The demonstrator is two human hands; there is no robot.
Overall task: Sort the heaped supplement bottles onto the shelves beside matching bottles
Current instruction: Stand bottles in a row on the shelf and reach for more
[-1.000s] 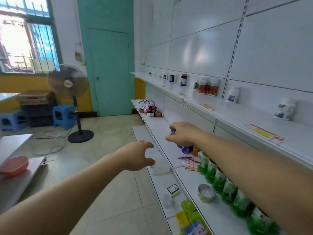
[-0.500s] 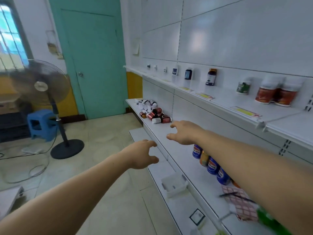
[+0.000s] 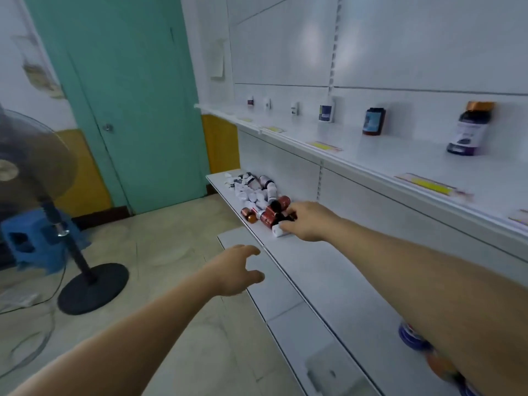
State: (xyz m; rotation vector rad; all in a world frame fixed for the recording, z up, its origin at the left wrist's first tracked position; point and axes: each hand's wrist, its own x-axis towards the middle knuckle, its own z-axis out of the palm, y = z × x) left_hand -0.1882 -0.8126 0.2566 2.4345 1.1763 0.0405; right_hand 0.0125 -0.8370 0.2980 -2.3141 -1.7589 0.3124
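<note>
A heap of supplement bottles (image 3: 258,200), white, dark and red-brown, lies at the far end of the middle shelf (image 3: 323,281). My right hand (image 3: 307,221) is at the heap's near edge. Its thumb and fingers curl round a white bottle (image 3: 278,232) lying on its side, next to a dark one. My left hand (image 3: 237,270) hovers in front of the shelf edge with loosely spread fingers, holding nothing. Single bottles stand spaced along the upper shelf: a purple-labelled one (image 3: 468,130), a dark one (image 3: 373,121) and a white one (image 3: 326,110).
Blue-lidded bottles (image 3: 411,335) stand on the middle shelf under my right forearm. A lower shelf (image 3: 274,284) juts out below. A standing fan (image 3: 34,178) and a blue stool (image 3: 25,238) are on the floor at left, before a teal door (image 3: 128,110).
My view has swung left along the shelves. My right hand has reached forward from mid-shelf to the heap and closed on a white bottle. The left hand stays open in front of the shelf.
</note>
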